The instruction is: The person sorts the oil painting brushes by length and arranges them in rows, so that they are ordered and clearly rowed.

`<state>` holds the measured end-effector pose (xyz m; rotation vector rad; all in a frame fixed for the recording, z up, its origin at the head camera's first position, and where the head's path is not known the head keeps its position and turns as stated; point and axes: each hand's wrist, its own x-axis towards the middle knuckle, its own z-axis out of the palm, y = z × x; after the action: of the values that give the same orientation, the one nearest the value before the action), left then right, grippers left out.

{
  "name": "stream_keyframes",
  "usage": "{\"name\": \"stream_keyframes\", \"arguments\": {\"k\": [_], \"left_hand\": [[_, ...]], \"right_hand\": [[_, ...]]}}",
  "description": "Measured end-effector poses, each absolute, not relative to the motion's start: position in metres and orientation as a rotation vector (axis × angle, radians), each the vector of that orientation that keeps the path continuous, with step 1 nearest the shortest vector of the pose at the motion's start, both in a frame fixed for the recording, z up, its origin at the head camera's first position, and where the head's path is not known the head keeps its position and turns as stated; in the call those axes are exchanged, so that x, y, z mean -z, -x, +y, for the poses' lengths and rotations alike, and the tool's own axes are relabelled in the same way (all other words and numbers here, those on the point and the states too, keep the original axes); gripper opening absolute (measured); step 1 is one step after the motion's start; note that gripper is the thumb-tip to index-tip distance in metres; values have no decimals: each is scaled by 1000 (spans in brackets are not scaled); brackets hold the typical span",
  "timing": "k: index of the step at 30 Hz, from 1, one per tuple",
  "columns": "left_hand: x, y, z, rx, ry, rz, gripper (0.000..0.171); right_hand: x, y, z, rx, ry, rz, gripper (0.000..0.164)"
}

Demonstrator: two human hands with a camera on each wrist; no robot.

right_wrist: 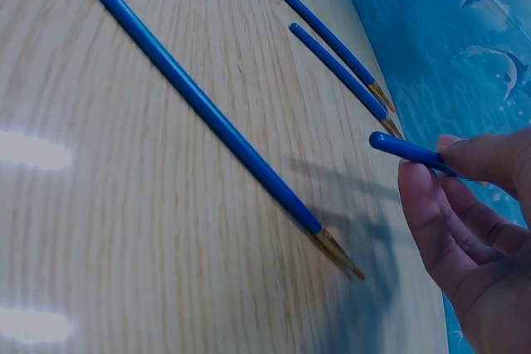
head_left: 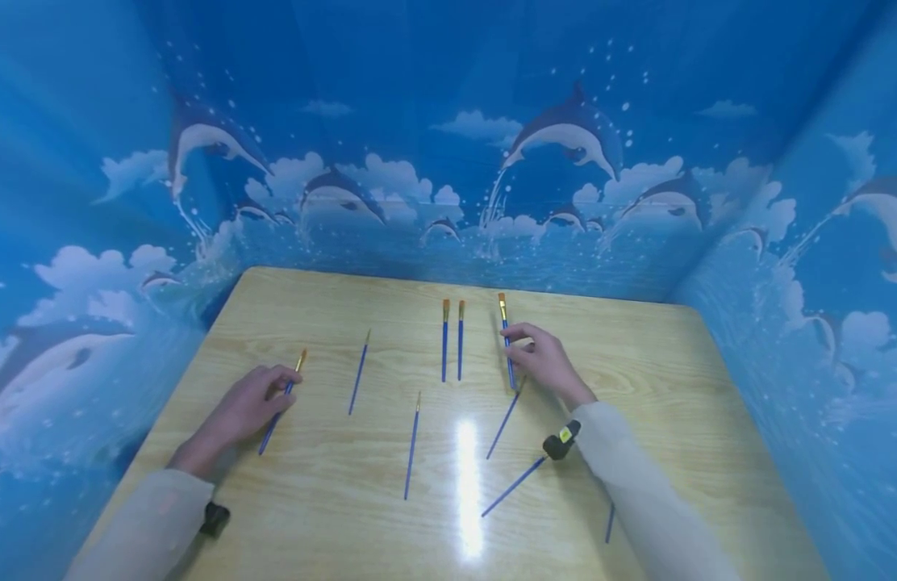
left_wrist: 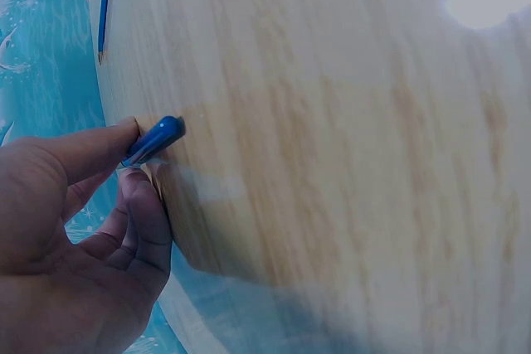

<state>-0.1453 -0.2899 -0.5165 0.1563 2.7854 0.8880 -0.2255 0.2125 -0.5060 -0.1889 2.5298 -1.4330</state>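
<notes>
On the left, my left hand (head_left: 248, 403) pinches a blue-handled paintbrush (head_left: 271, 432) between thumb and fingers, its bristles pointing away from me. The left wrist view shows the rounded handle end of this paintbrush (left_wrist: 162, 135) poking out past the fingertips. Farther right, my right hand (head_left: 548, 361) pinches a wider flat paintbrush (head_left: 504, 316) by its blue handle, bristles toward the far edge. In the right wrist view, that flat paintbrush (right_wrist: 397, 147) appears raised off the table, with shadows beneath. Fingers hide part of each handle.
Two flat paintbrushes, one (head_left: 444, 347) beside another (head_left: 460, 347), lie parallel near the table's far edge. Several thin paintbrushes lie spread around, including one (head_left: 359, 379) between the hands and one (head_left: 413, 445) nearer me. Dolphin-printed blue curtains (head_left: 390, 161) surround the wooden table (head_left: 637, 347).
</notes>
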Motion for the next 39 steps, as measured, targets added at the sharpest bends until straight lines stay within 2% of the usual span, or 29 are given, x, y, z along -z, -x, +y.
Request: {"name": "stream_keyframes", "arguments": {"k": [18,39], "left_hand": [[517,144,-292,-894,-213,2803,31],[514,145,-289,-861,-166,2783,34]], "right_hand": [[521,236,167,1458,166,2510,39],[517,252,144,1275,106,2565,42]]}}
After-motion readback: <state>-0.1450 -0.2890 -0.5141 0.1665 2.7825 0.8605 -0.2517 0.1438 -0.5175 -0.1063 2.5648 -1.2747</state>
